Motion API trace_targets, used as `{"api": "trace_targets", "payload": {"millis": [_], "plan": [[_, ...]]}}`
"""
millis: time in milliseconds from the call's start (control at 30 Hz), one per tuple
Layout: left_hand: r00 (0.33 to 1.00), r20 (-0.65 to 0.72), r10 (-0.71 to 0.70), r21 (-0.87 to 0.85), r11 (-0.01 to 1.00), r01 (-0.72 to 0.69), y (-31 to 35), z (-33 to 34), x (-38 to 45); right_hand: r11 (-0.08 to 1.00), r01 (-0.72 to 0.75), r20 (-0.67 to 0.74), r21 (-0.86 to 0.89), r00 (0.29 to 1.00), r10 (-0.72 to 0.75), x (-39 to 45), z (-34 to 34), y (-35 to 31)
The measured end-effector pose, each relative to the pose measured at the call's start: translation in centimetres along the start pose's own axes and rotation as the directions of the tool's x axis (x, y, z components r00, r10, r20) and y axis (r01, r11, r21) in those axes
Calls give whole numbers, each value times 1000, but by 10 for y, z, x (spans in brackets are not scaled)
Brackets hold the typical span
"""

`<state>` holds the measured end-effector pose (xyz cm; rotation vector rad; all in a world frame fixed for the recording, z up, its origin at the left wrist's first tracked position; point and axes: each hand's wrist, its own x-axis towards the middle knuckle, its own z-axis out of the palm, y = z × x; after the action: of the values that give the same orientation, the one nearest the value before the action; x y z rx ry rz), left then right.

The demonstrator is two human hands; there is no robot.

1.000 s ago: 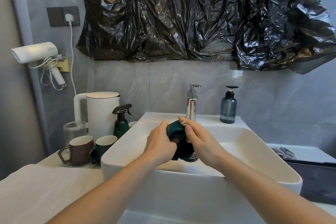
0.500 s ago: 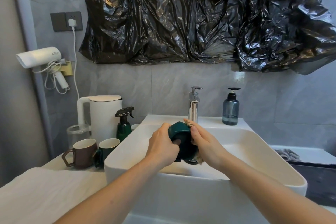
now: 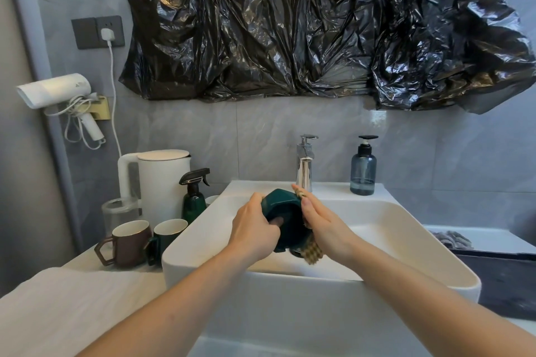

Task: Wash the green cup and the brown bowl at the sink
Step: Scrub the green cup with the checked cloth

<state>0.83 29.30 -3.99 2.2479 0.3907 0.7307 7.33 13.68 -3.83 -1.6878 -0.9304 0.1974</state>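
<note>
My left hand (image 3: 255, 230) grips a dark green cup (image 3: 285, 219) by its handle, held on its side over the white sink (image 3: 406, 240). My right hand (image 3: 324, 223) presses a tan checked cloth (image 3: 311, 252) against the cup's right side; the cloth hangs out below my palm. A brown mug (image 3: 127, 242) and a second green mug (image 3: 166, 233) stand on the counter left of the sink. No brown bowl is visible. No water runs from the chrome tap (image 3: 304, 165).
A white kettle (image 3: 158, 182), a green spray bottle (image 3: 193, 197) and a glass jar (image 3: 119, 211) stand at the back left. A blue soap dispenser (image 3: 363, 168) sits on the sink's back ledge. A white towel (image 3: 66, 307) covers the near counter.
Both hands and the cup stay over the basin. My right hand has slid along the cup, and more of the cloth now hangs below it. The view shifted slightly.
</note>
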Motion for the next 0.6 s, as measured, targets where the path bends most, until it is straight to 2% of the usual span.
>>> {"api": "trace_targets", "payload": {"millis": [167,267,433,533,600], "plan": [[996,92,-14,-91,996,22,-1,2,0,993,13,-88,-121,996,-24,-5,0,-5],[992,119,39,-58,998,-32,-1,3,-2,971,30,-144,-237,987,-65,-2,-2,-2],[984,175,26,52,998,-35,-3,3,-2,896,116,-71,-428,984,-161,-1,2,0],[989,148,23,49,998,-31,-2,2,-1,872,202,-59,-445,965,-254,-2,3,-3],[995,95,21,36,999,-24,-1,2,0,897,215,-92,-386,958,-270,0,2,-3]]}}
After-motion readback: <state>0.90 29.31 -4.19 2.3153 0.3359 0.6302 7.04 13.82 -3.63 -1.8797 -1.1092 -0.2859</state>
